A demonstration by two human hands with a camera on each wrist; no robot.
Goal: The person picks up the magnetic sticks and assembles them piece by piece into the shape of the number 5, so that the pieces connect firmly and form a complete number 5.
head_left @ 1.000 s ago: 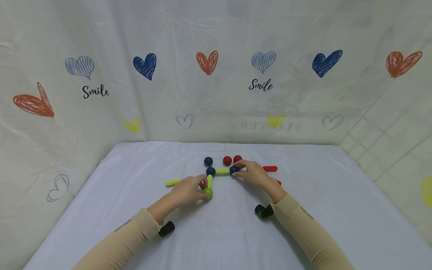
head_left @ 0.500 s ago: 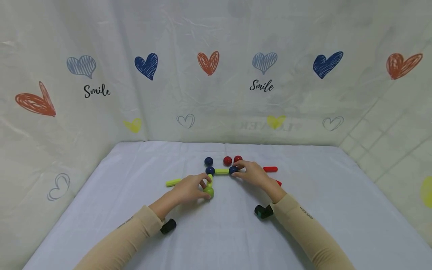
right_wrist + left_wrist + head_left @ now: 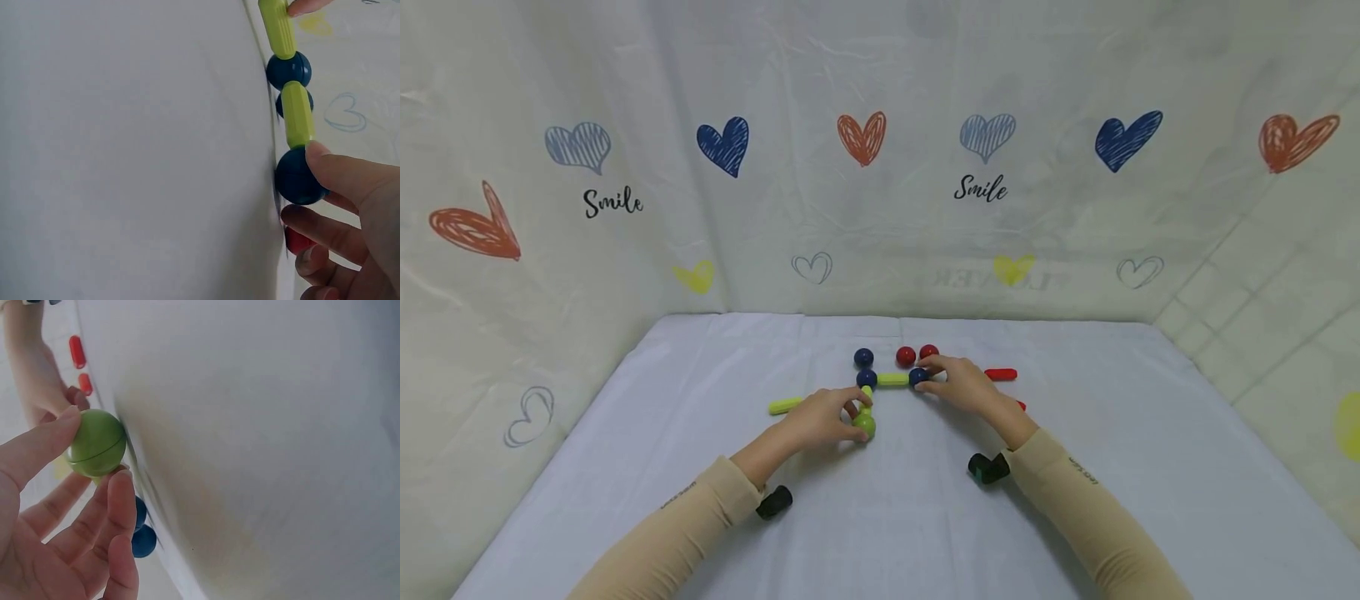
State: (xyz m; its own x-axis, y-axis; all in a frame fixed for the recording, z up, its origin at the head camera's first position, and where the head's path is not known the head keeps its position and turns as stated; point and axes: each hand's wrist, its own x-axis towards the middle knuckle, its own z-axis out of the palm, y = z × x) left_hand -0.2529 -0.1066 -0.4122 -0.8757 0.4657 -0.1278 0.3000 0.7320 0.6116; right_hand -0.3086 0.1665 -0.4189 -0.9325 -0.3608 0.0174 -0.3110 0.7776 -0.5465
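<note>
A green ball (image 3: pixel 864 427) is pinched between the thumb and fingers of the left hand (image 3: pixel 815 420), at the near end of an L-shaped chain; its far-right end, a dark blue ball (image 3: pixel 300 176), is pinched between the thumb and fingers of the right hand (image 3: pixel 966 387); between the hands, the corner is formed by a second blue ball (image 3: pixel 867 379), joined by two yellow-green rods (image 3: pixel 297 114); a loose blue ball (image 3: pixel 863 358) is seen just behind the corner, and two red balls (image 3: pixel 906 357) beside the right hand's fingertips; the balls are smooth and glossy, the green one ringed by a fine seam; the rods are straight, with faceted, ridged sides; all is set on a white, faintly creased cloth (image 3: pixel 880 525).
</note>
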